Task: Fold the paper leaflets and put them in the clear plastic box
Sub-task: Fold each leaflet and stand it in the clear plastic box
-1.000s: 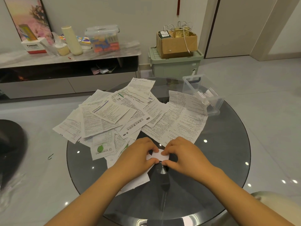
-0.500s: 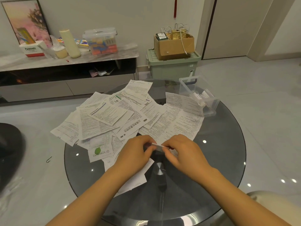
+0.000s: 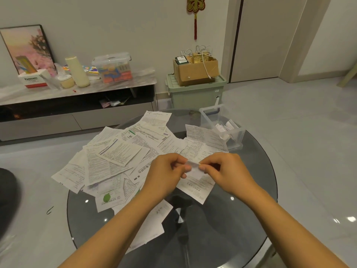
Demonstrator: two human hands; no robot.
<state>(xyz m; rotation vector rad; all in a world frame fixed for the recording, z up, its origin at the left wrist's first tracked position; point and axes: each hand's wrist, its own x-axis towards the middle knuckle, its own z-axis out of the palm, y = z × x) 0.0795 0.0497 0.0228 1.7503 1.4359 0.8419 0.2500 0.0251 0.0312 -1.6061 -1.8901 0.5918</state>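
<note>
White leaflets (image 3: pixel 116 157) with black print; grey glass table (image 3: pixel 241 219).

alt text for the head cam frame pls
Both hands, left hand and right hand, pinch a small folded leaflet above a round glass table strewn with unfolded leaflets; a clear plastic box sits far right.

Both hands, left (image 3: pixel 166 171) and right (image 3: pixel 226 171), pinch a small folded leaflet (image 3: pixel 195 170) above the glass table (image 3: pixel 241 219).
</note>
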